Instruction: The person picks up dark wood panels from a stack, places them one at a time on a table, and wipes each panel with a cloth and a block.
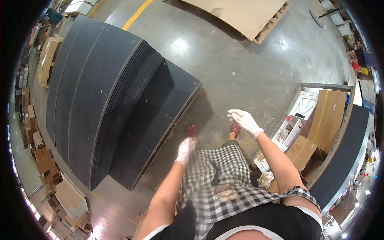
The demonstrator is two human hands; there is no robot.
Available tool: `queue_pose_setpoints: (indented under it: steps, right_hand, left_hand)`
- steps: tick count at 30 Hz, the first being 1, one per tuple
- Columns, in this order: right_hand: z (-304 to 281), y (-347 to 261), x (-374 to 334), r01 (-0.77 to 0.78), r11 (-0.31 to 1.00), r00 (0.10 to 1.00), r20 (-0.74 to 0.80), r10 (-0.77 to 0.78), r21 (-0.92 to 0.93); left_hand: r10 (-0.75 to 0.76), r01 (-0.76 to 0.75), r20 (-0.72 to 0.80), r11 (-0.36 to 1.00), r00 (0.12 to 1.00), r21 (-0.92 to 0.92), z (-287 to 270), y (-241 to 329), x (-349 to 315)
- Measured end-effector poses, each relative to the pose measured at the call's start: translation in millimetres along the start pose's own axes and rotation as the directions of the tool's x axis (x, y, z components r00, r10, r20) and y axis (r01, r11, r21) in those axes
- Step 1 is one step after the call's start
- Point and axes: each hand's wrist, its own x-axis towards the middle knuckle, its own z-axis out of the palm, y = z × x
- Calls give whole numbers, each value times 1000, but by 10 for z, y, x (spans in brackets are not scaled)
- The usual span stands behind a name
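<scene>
- Your left hand [186, 151], in a white glove, hangs in front of your checked apron [230, 160]; its fingers are blurred, so you cannot tell whether this grip is spread or pressed together.
- Your right hand [245, 121], also gloved, is raised over the bare floor [224, 76], its grip loosely bent and slightly spread.
- The dark panels nearest you lie to your left: a low pile [184, 82], closest to your left hand but apart from it, just beside a taller stack [86, 88].
- To your right, a metal-edged frame [326, 85] holds cardboard boxes [329, 114].
- Ahead, a brown sheet [244, 14] lies flat.
</scene>
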Motion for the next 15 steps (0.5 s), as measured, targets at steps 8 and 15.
queue_pose_setpoints:
  steps: [8,15]
  right_hand:
    - [671,270,2833,0,977,996,-91,-20,-214]
    - [993,298,3326,-95,973,991,68,112,-209]
  left_hand:
    - [-340,84,-365,820,867,-566,-610,8,214]
    - [-386,-185,-445,550,808,-814,-736,-204,590]
